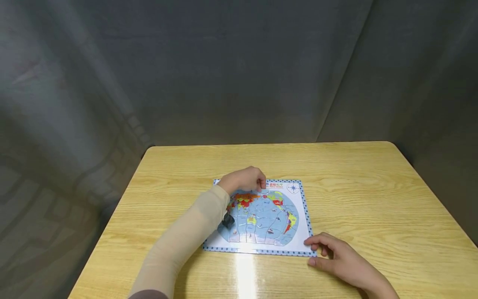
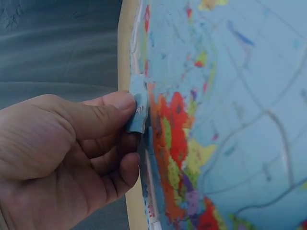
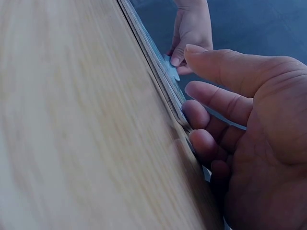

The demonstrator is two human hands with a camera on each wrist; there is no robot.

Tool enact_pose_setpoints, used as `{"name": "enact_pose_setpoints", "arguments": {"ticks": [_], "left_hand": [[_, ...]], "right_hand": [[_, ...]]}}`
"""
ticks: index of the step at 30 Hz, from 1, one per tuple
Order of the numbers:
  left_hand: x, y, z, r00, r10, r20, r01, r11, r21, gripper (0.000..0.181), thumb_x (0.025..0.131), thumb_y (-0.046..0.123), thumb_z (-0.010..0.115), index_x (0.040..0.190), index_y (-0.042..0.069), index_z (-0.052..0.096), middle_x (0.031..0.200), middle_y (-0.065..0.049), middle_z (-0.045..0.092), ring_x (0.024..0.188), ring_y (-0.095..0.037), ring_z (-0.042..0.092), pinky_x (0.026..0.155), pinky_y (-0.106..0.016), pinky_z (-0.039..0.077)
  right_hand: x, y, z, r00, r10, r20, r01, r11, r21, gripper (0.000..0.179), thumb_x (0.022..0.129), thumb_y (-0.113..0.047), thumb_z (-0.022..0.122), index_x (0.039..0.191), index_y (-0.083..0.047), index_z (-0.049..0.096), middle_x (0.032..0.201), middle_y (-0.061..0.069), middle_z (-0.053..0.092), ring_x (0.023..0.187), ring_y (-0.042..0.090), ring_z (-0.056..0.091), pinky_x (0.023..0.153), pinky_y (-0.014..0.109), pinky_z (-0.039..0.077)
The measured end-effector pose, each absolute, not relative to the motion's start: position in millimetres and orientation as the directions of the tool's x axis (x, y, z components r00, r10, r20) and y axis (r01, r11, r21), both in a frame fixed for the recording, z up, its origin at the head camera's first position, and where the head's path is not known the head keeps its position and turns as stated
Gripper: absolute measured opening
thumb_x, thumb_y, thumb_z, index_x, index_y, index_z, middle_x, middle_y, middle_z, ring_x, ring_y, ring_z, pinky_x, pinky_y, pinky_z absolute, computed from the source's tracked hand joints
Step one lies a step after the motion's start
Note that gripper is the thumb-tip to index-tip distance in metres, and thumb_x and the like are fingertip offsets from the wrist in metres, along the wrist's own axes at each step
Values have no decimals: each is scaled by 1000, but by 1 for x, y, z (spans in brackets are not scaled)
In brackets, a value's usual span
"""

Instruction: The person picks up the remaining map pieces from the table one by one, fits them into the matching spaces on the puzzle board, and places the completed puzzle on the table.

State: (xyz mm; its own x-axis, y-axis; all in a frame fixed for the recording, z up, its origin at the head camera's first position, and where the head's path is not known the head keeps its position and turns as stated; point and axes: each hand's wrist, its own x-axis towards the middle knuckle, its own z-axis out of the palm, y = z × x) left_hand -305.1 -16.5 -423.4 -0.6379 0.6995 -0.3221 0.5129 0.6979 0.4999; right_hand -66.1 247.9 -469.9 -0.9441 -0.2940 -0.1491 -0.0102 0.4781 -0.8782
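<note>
A world map jigsaw puzzle [image 1: 261, 224] lies on the table, with a white border and a blue dotted edge. Over its top edge reaches my left hand [image 1: 244, 179], with a light sleeve on the arm. In the left wrist view the thumb and fingers pinch a small light-blue puzzle piece [image 2: 139, 108], tilted at the top of the map. My right hand [image 1: 341, 261] is at the puzzle's near right corner, its index finger touching the border and the thumb apart from it. Its fingers are loosely bent and hold nothing. My left forearm hides part of the map's left side.
The light wooden table [image 1: 373, 199] extends around the puzzle on all sides. Grey cloth [image 1: 239, 83] hangs behind the table and along both sides. A small black object [image 1: 228, 220] shows by the left forearm, over the map.
</note>
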Motion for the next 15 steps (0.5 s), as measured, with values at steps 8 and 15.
{"name": "enact_pose_setpoints", "arguments": {"ticks": [8, 15], "left_hand": [[-307, -14, -430, -660, 695, -285, 533, 701, 475, 12, 94, 9, 67, 92, 18, 74, 97, 8, 65, 84, -11, 57, 74, -24, 49], [-310, -11, -433, -669, 704, -237, 558, 687, 466, 12, 95, 11, 67, 94, 19, 76, 99, 9, 66, 89, -8, 58, 77, -24, 49]], "right_hand": [[-70, 249, -469, -946, -295, -135, -22, 473, -881, 37, 84, -32, 78, 115, -16, 66, 97, 7, 57, 81, 16, 48, 63, 28, 40], [-76, 250, -471, -947, -298, -117, -45, 485, -873, 36, 84, -32, 77, 114, -17, 66, 96, 6, 57, 80, 15, 48, 63, 27, 40]]}}
